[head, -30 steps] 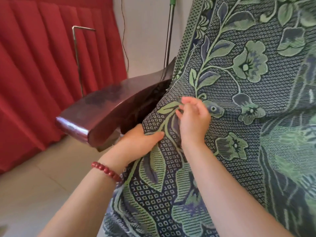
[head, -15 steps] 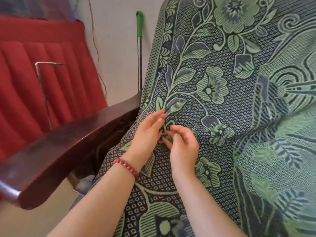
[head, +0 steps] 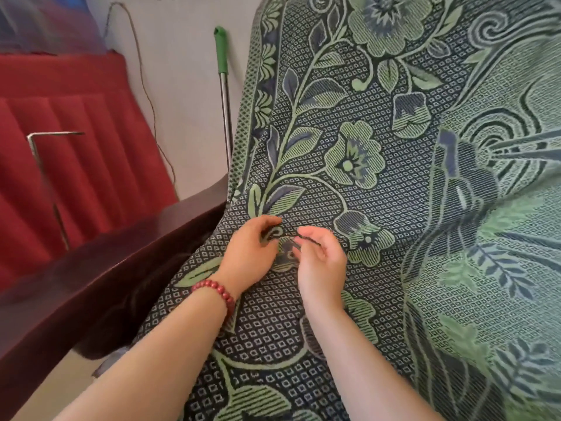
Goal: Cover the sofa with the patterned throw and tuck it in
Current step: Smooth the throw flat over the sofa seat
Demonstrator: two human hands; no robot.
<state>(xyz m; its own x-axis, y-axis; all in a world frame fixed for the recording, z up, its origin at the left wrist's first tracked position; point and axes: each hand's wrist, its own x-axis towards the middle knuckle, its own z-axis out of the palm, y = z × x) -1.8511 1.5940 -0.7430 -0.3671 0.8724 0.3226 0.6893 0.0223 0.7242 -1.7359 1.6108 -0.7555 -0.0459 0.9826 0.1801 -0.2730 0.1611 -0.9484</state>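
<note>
i see my left hand point(head: 252, 252) and right hand point(head: 323, 268) close together, each pinching a small ridge of the patterned throw point(head: 394, 192), whose border runs twelve to seven beside the sofa armrest point(head: 91, 268) at nine o'clock, nearer my left.

the throw point(head: 394, 208) fills the middle and right, its left edge running down against the inner side of the sofa armrest point(head: 91, 284). the left hand point(head: 252, 253) and right hand point(head: 321, 262) lie on the throw near that edge, side by side, each pinching a fold. behind the armrest a pole point(head: 225, 117) stands against the wall point(head: 188, 132), just left of the throw's edge. a curtain point(head: 91, 153) hangs farther left.
</note>
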